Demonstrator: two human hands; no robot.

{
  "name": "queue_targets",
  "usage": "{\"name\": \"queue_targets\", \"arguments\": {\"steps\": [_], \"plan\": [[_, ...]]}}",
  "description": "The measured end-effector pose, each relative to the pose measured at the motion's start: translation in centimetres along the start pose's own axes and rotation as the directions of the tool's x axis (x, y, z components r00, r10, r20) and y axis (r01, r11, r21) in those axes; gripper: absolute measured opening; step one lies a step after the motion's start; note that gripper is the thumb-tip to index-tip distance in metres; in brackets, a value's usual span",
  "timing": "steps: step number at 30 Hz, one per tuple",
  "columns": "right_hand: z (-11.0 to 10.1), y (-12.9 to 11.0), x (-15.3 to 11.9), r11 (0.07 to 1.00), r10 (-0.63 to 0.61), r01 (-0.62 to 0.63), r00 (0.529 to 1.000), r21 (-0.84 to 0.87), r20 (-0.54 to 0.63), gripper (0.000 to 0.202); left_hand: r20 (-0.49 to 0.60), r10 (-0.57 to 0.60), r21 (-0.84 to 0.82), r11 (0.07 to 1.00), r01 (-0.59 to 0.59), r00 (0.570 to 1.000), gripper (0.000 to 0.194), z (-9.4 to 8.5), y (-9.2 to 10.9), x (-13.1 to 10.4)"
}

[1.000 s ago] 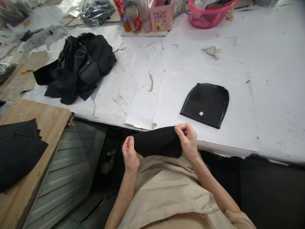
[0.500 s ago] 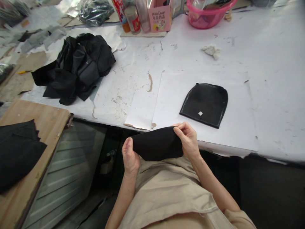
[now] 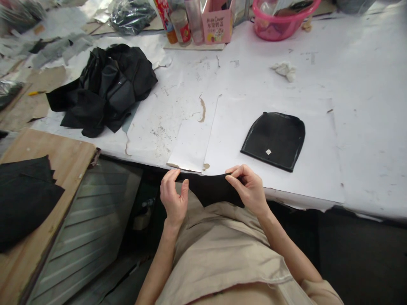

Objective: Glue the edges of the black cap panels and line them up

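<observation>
Black fabric piece (image 3: 216, 188) pinched in the right hand (image 3: 248, 186)
Left hand (image 3: 174, 197) open at its left end, near edge of desk (image 3: 152, 140) just beyond

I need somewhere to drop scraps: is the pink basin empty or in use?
In use: the pink basin holds a dark item and some clear plastic. How full it is, I cannot tell.

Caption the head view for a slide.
Right hand pinches black fabric beside the table, left hand open at its other end, black panel beyond.
</observation>
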State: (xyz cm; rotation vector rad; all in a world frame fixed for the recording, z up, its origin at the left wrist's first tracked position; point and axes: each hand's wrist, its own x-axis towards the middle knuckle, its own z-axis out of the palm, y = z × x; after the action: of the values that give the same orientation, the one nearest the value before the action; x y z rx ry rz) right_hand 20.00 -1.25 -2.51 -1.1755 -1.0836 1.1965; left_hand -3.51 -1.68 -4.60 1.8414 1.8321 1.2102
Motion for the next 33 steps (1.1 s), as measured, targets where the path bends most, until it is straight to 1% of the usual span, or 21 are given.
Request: {"name": "queue_targets", "arguments": {"steps": [1, 2, 3, 4, 5, 6, 7, 9, 11, 13, 15, 17, 19, 21, 23, 24, 26, 27, 29, 31, 33], "plan": [[0.3, -0.3, 0.0, 0.999, -0.023, 0.025, 0.999, -0.030, 0.044, 0.023, 0.067, 0.155, 0.018, 0.988, -0.157, 0.986, 0.039, 0.1, 1.0, 0.8], [0.6, -0.6, 0.0, 0.997, -0.045, 0.050, 0.995, -0.052, 0.092, 0.022, 0.165, 0.278, -0.019, 0.960, -0.278, 0.946, 0.041, 0.4, 2.0, 1.5], [0.8, -0.8, 0.0, 0.995, -0.066, 0.075, 0.989, -0.065, 0.135, 0.022, 0.250, 0.369, -0.079, 0.929, -0.361, 0.895, 0.043, 0.8, 3.0, 2.2], [1.0, -1.1, 0.0, 0.993, -0.086, 0.099, 0.982, -0.071, 0.170, 0.021, 0.310, 0.428, -0.140, 0.904, -0.405, 0.849, 0.049, 1.4, 3.7, 2.9], [1.1, -1.3, 0.1, 0.990, -0.105, 0.121, 0.976, -0.073, 0.191, 0.021, 0.341, 0.465, -0.197, 0.885, -0.421, 0.817, 0.055, 2.0, 4.2, 3.4], [1.1, -1.6, 0.1, 0.987, -0.123, 0.141, 0.972, -0.076, 0.200, 0.021, 0.350, 0.479, -0.245, 0.876, -0.415, 0.805, 0.060, 2.6, 4.5, 3.7], [1.0, -1.8, 0.2, 0.984, -0.138, 0.157, 0.970, -0.083, 0.201, 0.021, 0.354, 0.477, -0.287, 0.874, -0.392, 0.805, 0.063, 3.0, 4.5, 3.9], [0.3, -2.4, 0.3, 0.979, -0.150, 0.173, 0.970, -0.109, 0.192, 0.022, 0.382, 0.433, -0.351, 0.885, -0.306, 0.816, 0.065, 3.4, 3.8, 3.6], [-0.6, -2.8, 0.3, 0.975, -0.138, 0.165, 0.975, -0.148, 0.172, 0.023, 0.443, 0.356, -0.374, 0.907, -0.192, 0.823, 0.065, 3.0, 2.3, 2.7], [-1.5, -3.0, 0.2, 0.973, -0.119, 0.145, 0.982, -0.179, 0.145, 0.023, 0.485, 0.266, -0.353, 0.931, -0.092, 0.833, 0.066, 2.0, 0.4, 1.7], [-2.0, -2.8, 0.3, 0.973, -0.104, 0.129, 0.986, -0.192, 0.134, 0.023, 0.492, 0.172, -0.301, 0.954, -0.019, 0.854, 0.068, 0.8, -1.2, 0.8], [-2.1, -2.5, 0.5, 0.973, -0.091, 0.122, 0.983, -0.194, 0.159, 0.022, 0.495, 0.082, -0.228, 0.973, 0.037, 0.865, 0.067, -0.2, -1.8, 0.3], [-1.5, -2.3, 0.7, 0.972, -0.075, 0.121, 0.971, -0.199, 0.225, 0.022, 0.496, 0.018, -0.169, 0.983, 0.076, 0.868, 0.056, -0.6, -0.9, 0.4], [-0.5, -2.2, 0.9, 0.969, -0.062, 0.132, 0.949, -0.209, 0.310, 0.022, 0.497, 0.017, -0.172, 0.982, 0.079, 0.868, 0.046, -0.4, 1.1, 0.7], [0.6, -2.1, 1.0, 0.966, -0.058, 0.144, 0.930, -0.214, 0.362, 0.023, 0.481, 0.033, -0.231, 0.969, 0.091, 0.876, 0.046, 0.3, 3.4, 0.9], [1.0, -2.1, 1.1, 0.965, -0.060, 0.147, 0.928, -0.215, 0.366, 0.022, 0.460, 0.015, -0.266, 0.956, 0.122, 0.888, 0.047, 0.7, 4.5, 0.9], [1.3, -1.9, 1.1, 0.965, -0.060, 0.141, 0.939, -0.222, 0.339, 0.024, 0.416, -0.067, -0.330, 0.918, 0.219, 0.907, 0.052, 1.5, 5.8, 0.7], [1.2, -1.8, 1.0, 0.965, -0.054, 0.133, 0.946, -0.228, 0.321, 0.026, 0.401, -0.117, -0.353, 0.896, 0.271, 0.909, 0.055, 1.7, 6.2, 0.5], [0.8, -1.5, 0.8, 0.964, -0.026, 0.108, 0.948, -0.242, 0.316, 0.030, 0.395, -0.192, -0.388, 0.852, 0.352, 0.899, 0.060, 2.0, 6.4, 0.2], [0.4, -1.0, 0.5, 0.967, -0.002, 0.088, 0.942, -0.241, 0.335, 0.031, 0.401, -0.235, -0.410, 0.819, 0.403, 0.885, 0.064, 2.0, 6.3, 0.1], [0.3, -0.7, 0.2, 0.972, -0.011, 0.088, 0.943, -0.219, 0.331, 0.028, 0.407, -0.255, -0.431, 0.793, 0.430, 0.877, 0.067, 2.0, 6.2, 0.0]]}}
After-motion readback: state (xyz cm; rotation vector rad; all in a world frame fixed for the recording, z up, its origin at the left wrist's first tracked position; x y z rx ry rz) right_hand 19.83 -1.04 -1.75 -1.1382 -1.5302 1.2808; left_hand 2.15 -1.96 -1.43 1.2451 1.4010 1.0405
